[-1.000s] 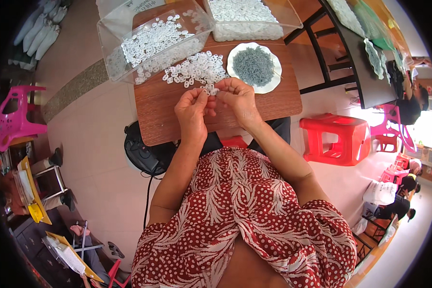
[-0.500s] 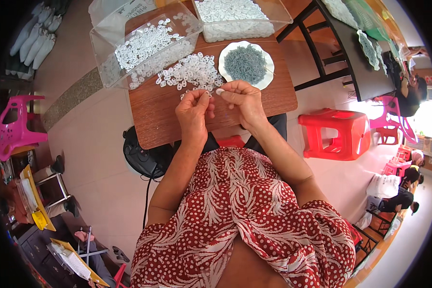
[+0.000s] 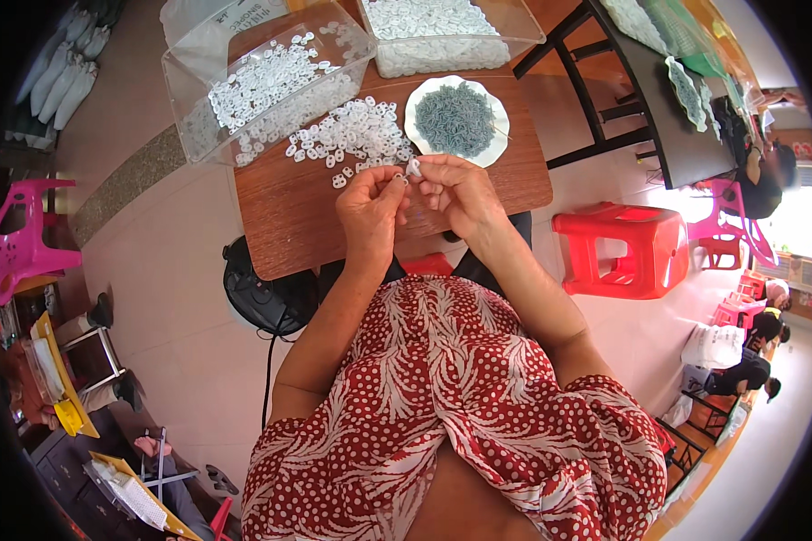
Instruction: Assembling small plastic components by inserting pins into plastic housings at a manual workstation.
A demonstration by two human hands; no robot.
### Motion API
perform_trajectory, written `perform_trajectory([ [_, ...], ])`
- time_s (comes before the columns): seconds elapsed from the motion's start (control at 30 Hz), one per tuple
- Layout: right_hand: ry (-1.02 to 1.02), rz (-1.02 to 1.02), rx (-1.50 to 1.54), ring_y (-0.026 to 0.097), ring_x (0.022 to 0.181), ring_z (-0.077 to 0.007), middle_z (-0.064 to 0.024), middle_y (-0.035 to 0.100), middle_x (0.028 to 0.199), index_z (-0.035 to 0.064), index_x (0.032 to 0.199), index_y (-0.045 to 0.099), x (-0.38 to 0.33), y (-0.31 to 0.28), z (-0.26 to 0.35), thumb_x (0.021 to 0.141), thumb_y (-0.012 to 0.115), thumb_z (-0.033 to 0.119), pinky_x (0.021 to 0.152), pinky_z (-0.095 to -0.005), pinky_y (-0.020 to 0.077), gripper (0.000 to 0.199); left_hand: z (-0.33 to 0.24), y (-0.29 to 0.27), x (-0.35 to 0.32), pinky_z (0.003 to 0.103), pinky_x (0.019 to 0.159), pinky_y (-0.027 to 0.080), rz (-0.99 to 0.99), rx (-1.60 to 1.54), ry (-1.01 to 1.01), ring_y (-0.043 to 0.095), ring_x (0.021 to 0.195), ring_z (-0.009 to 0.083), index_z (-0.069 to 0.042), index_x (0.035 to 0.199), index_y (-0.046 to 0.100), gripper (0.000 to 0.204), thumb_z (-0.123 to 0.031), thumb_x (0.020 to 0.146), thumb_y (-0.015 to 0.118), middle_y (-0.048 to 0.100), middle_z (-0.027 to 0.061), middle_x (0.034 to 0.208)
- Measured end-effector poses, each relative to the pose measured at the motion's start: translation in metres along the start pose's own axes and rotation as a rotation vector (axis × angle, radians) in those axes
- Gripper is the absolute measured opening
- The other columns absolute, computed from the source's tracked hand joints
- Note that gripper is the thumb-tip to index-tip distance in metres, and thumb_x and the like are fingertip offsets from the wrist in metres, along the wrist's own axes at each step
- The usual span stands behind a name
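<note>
Over the near part of a brown wooden table [image 3: 307, 230], my two hands are close together. Thumb and fingers of my right hand [image 3: 466, 191] pinch a small white plastic piece [image 3: 414, 168]. My left hand [image 3: 368, 207] is pinched beside it, with a tiny pale part at its fingertips, too small to name. Just beyond lies a heap of white two-holed plastic pieces [image 3: 356, 129]. To its right, a white scalloped plate [image 3: 500, 144] holds a pile of small grey-blue parts [image 3: 456, 119].
Two clear plastic bins of white pieces, one at the left [image 3: 198, 135] and one at the back [image 3: 523, 41], border the table. A red stool [image 3: 641, 252] stands right of it, a black table [image 3: 686, 144] farther off. A black bag [image 3: 266, 293] lies below the left edge.
My hands have come together, the right one moving left toward the left one. The white piece in my right fingers now sits right against the left fingertips.
</note>
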State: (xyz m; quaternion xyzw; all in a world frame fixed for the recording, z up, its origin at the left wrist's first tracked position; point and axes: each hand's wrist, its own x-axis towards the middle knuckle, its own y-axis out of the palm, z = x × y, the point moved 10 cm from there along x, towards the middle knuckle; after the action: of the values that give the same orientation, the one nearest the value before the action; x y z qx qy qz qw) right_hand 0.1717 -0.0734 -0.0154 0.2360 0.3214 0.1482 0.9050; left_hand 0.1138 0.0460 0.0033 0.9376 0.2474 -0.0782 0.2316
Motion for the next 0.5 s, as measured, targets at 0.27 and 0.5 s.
perform_trajectory([
  [0.27,-0.081,-0.05,-0.109,0.057,0.061,-0.0097,-0.0085,0.063,0.077,-0.0053,0.094,0.059,-0.005,0.003,0.009,0.081,0.059,0.001,0.049,-0.0182,0.0429,0.015,-0.001,-0.003,0.002,0.019,0.043,0.041,-0.036,0.073,-0.002,0.053,0.055,0.0078,0.003,0.089,0.059,0.008,-0.001,0.082,0.058,0.061,0.0061,0.071],
  [0.5,-0.18,-0.104,-0.185,0.053,0.058,-0.0077,-0.0048,0.06,0.074,-0.0041,0.089,0.06,-0.006,0.005,0.014,0.079,0.061,0.0,0.047,-0.0174,0.0403,0.011,-0.001,-0.004,0.002,0.018,0.042,0.04,-0.031,0.104,0.019,0.052,0.054,0.0066,0.003,0.089,0.059,0.008,-0.001,0.082,0.058,0.06,0.0054,0.072],
])
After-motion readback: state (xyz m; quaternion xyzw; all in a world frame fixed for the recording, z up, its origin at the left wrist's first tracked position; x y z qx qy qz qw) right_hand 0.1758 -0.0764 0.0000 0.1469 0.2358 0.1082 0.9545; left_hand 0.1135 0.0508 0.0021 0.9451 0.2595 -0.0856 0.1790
